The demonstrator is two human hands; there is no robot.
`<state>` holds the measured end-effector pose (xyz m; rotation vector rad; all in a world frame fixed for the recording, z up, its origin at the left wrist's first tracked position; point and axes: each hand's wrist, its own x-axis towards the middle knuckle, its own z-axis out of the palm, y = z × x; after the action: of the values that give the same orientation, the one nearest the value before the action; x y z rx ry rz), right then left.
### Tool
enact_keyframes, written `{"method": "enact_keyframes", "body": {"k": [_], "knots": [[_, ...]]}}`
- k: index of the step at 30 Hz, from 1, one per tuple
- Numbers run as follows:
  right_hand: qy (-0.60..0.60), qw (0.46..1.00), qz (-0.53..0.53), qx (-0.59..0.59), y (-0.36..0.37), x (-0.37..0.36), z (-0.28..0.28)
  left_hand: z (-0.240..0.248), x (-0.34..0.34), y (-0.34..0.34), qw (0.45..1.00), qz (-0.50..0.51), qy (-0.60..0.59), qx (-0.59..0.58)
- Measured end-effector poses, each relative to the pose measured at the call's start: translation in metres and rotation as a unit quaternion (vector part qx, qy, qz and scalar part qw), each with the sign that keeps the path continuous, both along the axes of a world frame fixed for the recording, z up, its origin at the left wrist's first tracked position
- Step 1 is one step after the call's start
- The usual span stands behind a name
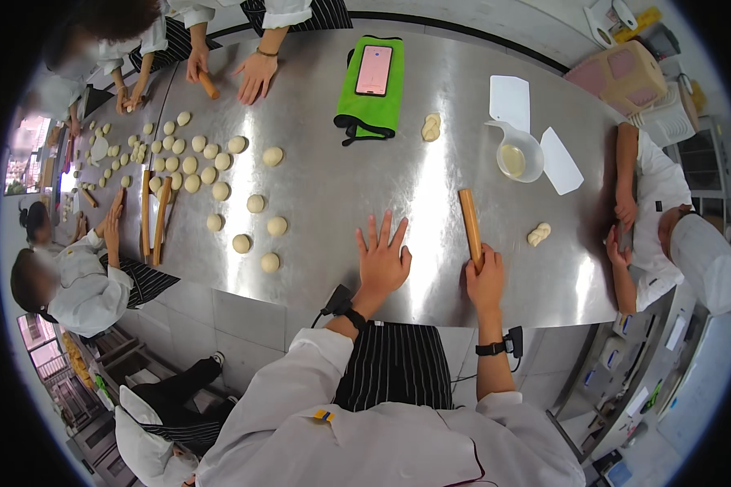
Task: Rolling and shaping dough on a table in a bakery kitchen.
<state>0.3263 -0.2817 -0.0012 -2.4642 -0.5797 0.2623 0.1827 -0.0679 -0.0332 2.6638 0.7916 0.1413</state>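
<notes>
Meanwhile the right hand [486, 280] wraps its fingers around the near end of a rolling pin [470, 227] lying on the steel bench [317, 178], while the left hand [382, 260] rests flat, fingers spread wide, seemingly holding nothing.

dough balls [219, 191] | phone [374, 70] on green cloth [371, 109] | bowl [518, 158]

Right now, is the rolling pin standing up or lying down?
Lying down. The wooden rolling pin lies flat on the steel table, its near end in the right hand.
</notes>
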Motion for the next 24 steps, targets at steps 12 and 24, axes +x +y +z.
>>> {"method": "enact_keyframes", "body": {"k": [12,24], "knots": [[0.026,1.0,0.002,0.016,0.003,-0.038,-0.001,0.003,0.006,0.004,1.0,0.0,0.005,-0.017],[0.037,0.985,-0.059,-0.155,-0.035,-0.062,0.013,0.006,0.016,0.003,1.0,-0.013,-0.017,-0.012]]}}
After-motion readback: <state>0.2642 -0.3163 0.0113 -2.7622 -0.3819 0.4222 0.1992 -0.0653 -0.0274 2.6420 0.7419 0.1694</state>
